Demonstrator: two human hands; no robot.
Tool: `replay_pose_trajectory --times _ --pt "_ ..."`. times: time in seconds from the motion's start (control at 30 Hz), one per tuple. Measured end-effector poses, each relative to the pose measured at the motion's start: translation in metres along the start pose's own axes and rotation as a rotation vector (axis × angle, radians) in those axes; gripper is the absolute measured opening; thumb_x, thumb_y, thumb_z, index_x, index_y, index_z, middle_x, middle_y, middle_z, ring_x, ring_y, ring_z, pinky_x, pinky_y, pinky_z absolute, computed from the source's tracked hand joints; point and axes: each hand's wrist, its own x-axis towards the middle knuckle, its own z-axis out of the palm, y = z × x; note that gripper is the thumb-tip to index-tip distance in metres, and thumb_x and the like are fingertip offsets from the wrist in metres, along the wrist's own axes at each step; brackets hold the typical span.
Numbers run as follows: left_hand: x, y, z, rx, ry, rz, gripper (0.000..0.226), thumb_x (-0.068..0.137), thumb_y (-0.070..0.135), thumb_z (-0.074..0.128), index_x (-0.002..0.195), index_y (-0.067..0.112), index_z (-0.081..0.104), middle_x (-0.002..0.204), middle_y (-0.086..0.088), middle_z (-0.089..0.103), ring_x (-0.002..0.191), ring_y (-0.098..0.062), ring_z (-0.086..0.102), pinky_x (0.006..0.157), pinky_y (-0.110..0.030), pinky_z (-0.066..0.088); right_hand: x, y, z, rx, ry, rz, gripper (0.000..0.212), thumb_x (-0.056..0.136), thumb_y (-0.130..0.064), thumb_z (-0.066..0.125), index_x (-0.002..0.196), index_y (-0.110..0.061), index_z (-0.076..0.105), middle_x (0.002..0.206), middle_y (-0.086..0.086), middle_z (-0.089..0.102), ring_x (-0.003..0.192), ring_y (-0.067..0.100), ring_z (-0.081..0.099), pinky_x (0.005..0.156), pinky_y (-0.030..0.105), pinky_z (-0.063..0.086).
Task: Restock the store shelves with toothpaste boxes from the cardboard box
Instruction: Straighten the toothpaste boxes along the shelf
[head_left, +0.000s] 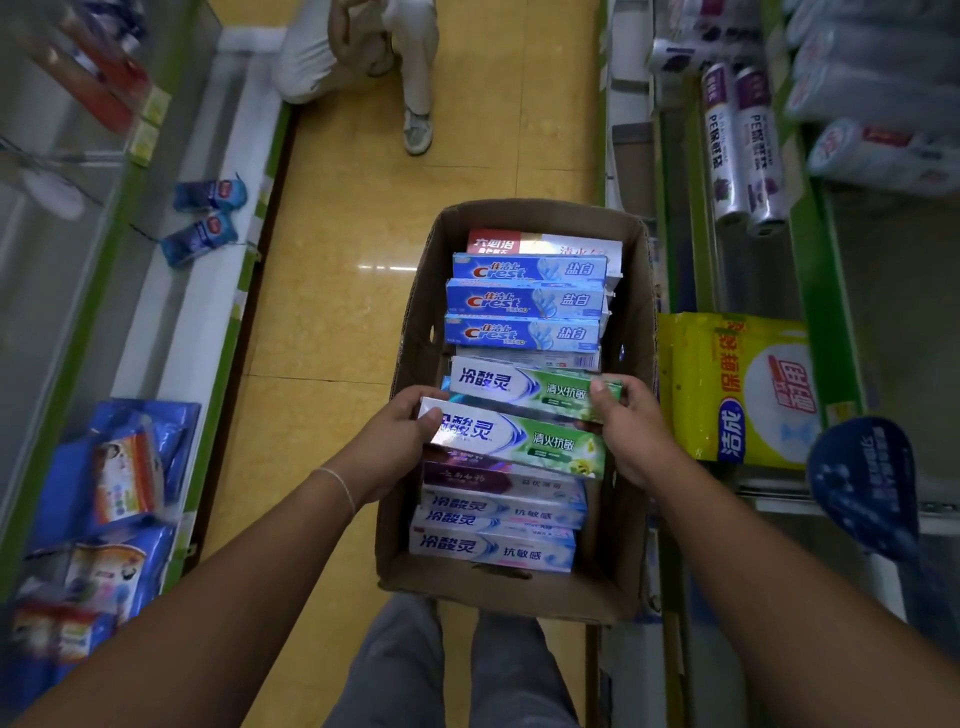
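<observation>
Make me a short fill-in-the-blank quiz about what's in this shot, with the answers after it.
1. The left hand and right hand grip a white and ____ toothpaste box.
2. The cardboard box holds ____ blue Crest boxes.
3. The yellow package lies to the ____ of the cardboard box.

Answers: green; three; right

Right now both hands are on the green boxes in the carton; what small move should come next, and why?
Probably lift the two green boxes straight up out of the carton. The left hand and right hand already grip their ends, and they lie on top of the stack.
</observation>
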Motion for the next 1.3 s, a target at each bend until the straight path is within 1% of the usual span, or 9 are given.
replay_pose_trajectory --times 0.17,0.3,0.5,0.67,0.8,0.93,1.07,1.2,1.3 --pt "-0.023 0.015 -0.009 0.030 -0.070 0.076 0.021 0.104 0.014 0.043 0.122 0.016 0.052 0.104 -0.011 0.065 0.091 -0.021 0.066 0.091 -0.049 0.055 -0.035 -0.015 -0.007 0.191 0.052 0.030 0.016 0.103 -0.028 0.048 0.105 -0.015 0.056 0.114 0.013 0.065 0.100 0.037 0.066 0.091 0.052 0.055" --pt "-0.042 0.028 -0.016 0.061 -0.142 0.156 0.021 0.103 0.012 0.043 0.122 0.015 0.051 0.110 -0.019 0.064 0.097 -0.029 0.063 0.092 -0.052 0.053 -0.072 -0.040 -0.013 0.319 0.121 -0.028 0.020 0.106 -0.025 0.042 0.096 -0.012 0.055 0.094 0.011 0.066 0.078 0.024 0.062 0.074 0.038 0.054" --pt "-0.073 0.051 -0.031 0.004 -0.234 0.298 0.018 0.103 0.007 0.042 0.117 0.010 0.053 0.092 -0.010 0.065 0.069 -0.011 0.067 0.053 -0.023 0.053 -0.139 -0.067 -0.023 0.398 0.238 -0.158 0.031 0.106 -0.025 0.042 0.123 -0.001 0.053 0.095 0.011 0.066 0.073 0.022 0.062 0.068 0.036 0.054" --pt "-0.106 0.070 -0.044 0.053 -0.357 0.446 0.017 0.103 0.008 0.042 0.107 0.017 0.056 0.104 -0.016 0.063 0.091 -0.027 0.063 0.088 -0.049 0.052 -0.210 -0.080 -0.026 0.401 0.372 -0.301 0.016 0.107 -0.023 0.040 0.117 -0.018 0.051 0.106 0.010 0.063 0.079 0.023 0.062 0.067 0.035 0.053" --pt "-0.137 0.080 -0.039 0.090 -0.446 0.522 0.017 0.104 0.010 0.039 0.105 0.019 0.054 0.105 -0.019 0.064 0.094 -0.030 0.063 0.078 -0.040 0.053 -0.267 -0.085 -0.025 0.396 0.481 -0.372 0.015 0.106 -0.024 0.043 0.098 -0.023 0.055 0.120 0.024 0.061 0.087 0.032 0.060 0.071 0.040 0.053" --pt "-0.168 0.084 -0.020 0.086 -0.526 0.592 0.018 0.104 0.006 0.037 0.113 0.011 0.051 0.104 -0.019 0.062 0.087 -0.028 0.062 0.075 -0.038 0.054 -0.328 -0.084 -0.033 0.430 0.593 -0.434 0.016 0.106 -0.021 0.041 0.098 -0.021 0.054 0.112 0.015 0.063 0.073 0.022 0.064 0.065 0.034 0.052" --pt "-0.200 0.084 0.006 0.083 -0.654 0.615 0.020 0.103 0.003 0.036 0.105 0.013 0.054 0.103 -0.013 0.060 0.086 -0.024 0.061 0.067 -0.032 0.056 -0.387 -0.075 -0.047 0.498 0.690 -0.477 0.020 0.106 -0.018 0.040 0.093 -0.019 0.055 0.101 0.011 0.065 0.079 0.025 0.061 0.083 0.049 0.052" --pt "-0.235 0.079 0.035 0.137 -0.779 0.640 0.022 0.104 0.005 0.036 0.102 0.016 0.055 0.098 -0.008 0.060 0.083 -0.021 0.059 0.069 -0.034 0.051 -0.447 -0.055 -0.064 0.556 0.781 -0.502 0.019 0.106 -0.015 0.040 0.094 -0.017 0.055 0.094 0.007 0.064 0.074 0.020 0.059 0.062 0.034 0.051" --pt "-0.265 0.070 0.058 0.206 -0.859 0.658 0.019 0.105 0.007 0.036 0.114 0.012 0.052 0.102 -0.011 0.061 0.079 -0.023 0.060 0.059 -0.025 0.054 -0.491 -0.035 -0.074 0.596 0.867 -0.513 0.018 0.105 -0.014 0.041 0.096 -0.016 0.056 0.097 0.010 0.063 0.080 0.024 0.061 0.070 0.039 0.055"
